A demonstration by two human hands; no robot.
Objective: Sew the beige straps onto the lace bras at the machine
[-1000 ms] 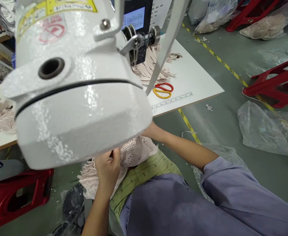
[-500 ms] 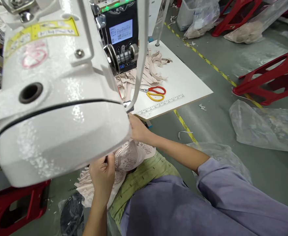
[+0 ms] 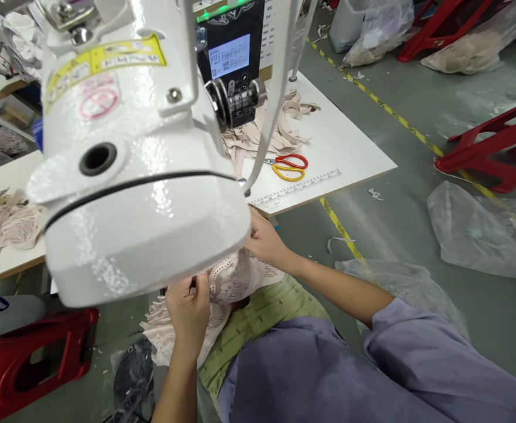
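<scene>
A white sewing machine (image 3: 152,235) fills the upper left of the head view and hides its needle area. Below its front edge, my left hand (image 3: 188,308) pinches the edge of a pale pink lace bra (image 3: 234,279), thumb and fingers together. My right hand (image 3: 264,238) is closed at the far side of the same lace, its fingertips partly hidden behind the machine head. The bra drapes over a green cloth (image 3: 262,323) on my lap, with more ruffled lace hanging at the left.
On the white table (image 3: 350,158) lie red-and-yellow scissors (image 3: 290,167), a printed ruler and beige fabric strips (image 3: 280,129). A control panel (image 3: 229,59) stands behind the machine. Red stools (image 3: 500,147) and clear plastic bags (image 3: 478,229) are on the floor.
The view has shifted, so the machine appears farther right. My right hand shows more from behind the machine head. Both hands keep hold of the lace.
</scene>
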